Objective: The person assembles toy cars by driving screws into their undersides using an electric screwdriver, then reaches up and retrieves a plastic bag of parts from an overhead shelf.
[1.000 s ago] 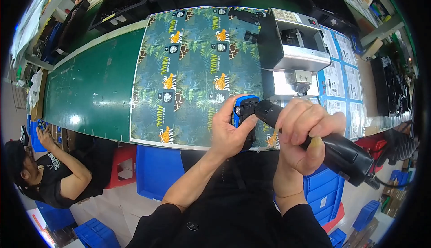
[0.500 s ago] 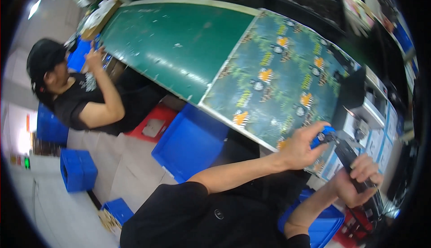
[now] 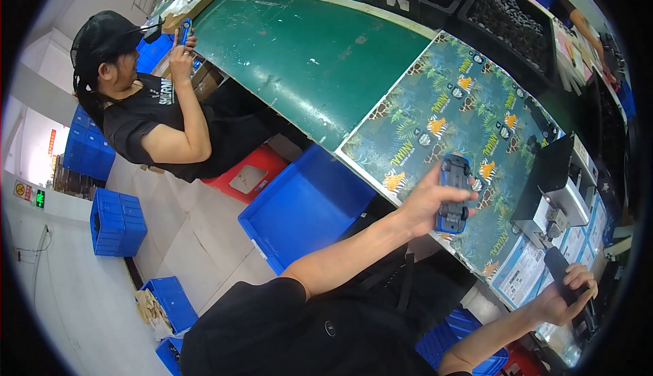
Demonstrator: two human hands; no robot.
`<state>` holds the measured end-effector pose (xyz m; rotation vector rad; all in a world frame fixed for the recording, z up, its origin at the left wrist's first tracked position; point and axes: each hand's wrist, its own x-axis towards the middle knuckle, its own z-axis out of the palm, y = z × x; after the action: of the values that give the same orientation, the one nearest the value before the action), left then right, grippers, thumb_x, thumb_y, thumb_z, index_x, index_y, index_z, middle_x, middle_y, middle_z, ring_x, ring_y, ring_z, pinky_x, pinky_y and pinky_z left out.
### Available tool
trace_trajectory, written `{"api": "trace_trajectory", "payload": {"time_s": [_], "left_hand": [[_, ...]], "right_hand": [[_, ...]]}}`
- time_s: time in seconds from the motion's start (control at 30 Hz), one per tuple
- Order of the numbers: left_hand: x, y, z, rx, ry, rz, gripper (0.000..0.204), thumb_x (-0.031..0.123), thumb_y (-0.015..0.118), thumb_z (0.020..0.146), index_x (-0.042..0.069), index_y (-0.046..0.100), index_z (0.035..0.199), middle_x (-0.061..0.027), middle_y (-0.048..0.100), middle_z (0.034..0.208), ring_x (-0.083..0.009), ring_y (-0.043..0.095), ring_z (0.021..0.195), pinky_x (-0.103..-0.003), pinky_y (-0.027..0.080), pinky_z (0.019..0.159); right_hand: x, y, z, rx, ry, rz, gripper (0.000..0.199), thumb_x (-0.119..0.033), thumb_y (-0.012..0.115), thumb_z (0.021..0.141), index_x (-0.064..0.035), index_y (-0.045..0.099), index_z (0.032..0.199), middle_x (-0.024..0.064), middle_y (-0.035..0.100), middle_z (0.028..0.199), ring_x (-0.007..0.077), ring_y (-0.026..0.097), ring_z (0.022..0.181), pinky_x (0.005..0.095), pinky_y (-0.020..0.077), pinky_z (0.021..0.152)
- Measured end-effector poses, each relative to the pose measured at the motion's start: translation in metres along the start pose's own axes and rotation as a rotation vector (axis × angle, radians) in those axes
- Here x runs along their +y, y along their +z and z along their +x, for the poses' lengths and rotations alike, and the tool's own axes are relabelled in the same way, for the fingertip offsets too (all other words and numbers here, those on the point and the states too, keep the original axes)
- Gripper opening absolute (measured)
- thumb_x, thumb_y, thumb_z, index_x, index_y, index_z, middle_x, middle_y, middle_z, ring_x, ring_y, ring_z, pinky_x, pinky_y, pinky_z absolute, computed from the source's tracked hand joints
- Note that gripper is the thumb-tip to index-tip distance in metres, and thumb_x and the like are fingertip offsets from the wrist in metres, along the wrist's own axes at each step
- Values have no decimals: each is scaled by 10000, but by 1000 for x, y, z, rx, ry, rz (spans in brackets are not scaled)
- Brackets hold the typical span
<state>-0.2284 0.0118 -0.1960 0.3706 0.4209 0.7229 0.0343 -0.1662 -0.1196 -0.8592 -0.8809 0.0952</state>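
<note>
My left hand (image 3: 423,204) is closed round a blue toy car (image 3: 454,216), whose black underside with its wheels faces up. It holds the car above the front edge of a mat (image 3: 415,138) printed with animals and leaves. Farther right, my right hand (image 3: 559,302) grips a long black handheld tool (image 3: 558,267); its kind does not show clearly. The tool and the car are well apart. Just beyond the tool stands a black and silver benchtop device (image 3: 561,196), on printed sheets (image 3: 534,267) at the mat's right.
A green worktop (image 3: 286,56) runs off to the left, where a co-worker (image 3: 163,117) holds another blue toy car (image 3: 185,31). Black bins of small dark parts (image 3: 510,26) stand along the far side. A blue bin (image 3: 299,199) and a red stool (image 3: 252,172) are below the table's front edge.
The black tool has come away from the car, moving right and down with my right hand. My left hand has moved slightly left and turned the car underside up.
</note>
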Motion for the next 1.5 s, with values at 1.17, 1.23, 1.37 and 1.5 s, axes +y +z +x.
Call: {"api": "trace_trajectory", "payload": {"time_s": [1.17, 1.23, 1.37, 1.5], "left_hand": [[-14, -6, 5, -55, 28, 243, 566, -36, 697, 795, 37, 473, 1310, -94, 616, 1159, -176, 664, 915, -352, 578, 747], [-13, -5, 5, -53, 22, 235, 561, -35, 700, 792, 33, 477, 1302, -95, 621, 1148, -177, 667, 907, -354, 578, 744], [-11, -3, 3, -32, 32, 248, 542, -28, 710, 779, 24, 492, 1272, -100, 633, 1112, -185, 673, 898, -361, 578, 739], [-13, 1, 0, -1, 20, 224, 554, -24, 712, 766, 22, 492, 1272, -115, 635, 1116, -208, 681, 902, -365, 580, 745]], "right_hand": [[7, -10, 19, 7, -22, -9, 167, -248, 569, 872, -97, 556, 942, 46, 454, 757, 151, 425, 733, 348, 335, 760], [6, -7, 23, 6, -28, 0, 177, -251, 565, 869, -92, 559, 947, 46, 455, 759, 154, 426, 735, 349, 332, 760], [10, -3, 30, -60, -68, -4, 166, -226, 531, 894, -75, 559, 956, 49, 456, 761, 160, 429, 729, 356, 331, 759], [13, -2, 30, -99, -51, -46, 120, -200, 488, 931, -81, 507, 929, 57, 445, 758, 167, 437, 705, 358, 348, 738]]}}
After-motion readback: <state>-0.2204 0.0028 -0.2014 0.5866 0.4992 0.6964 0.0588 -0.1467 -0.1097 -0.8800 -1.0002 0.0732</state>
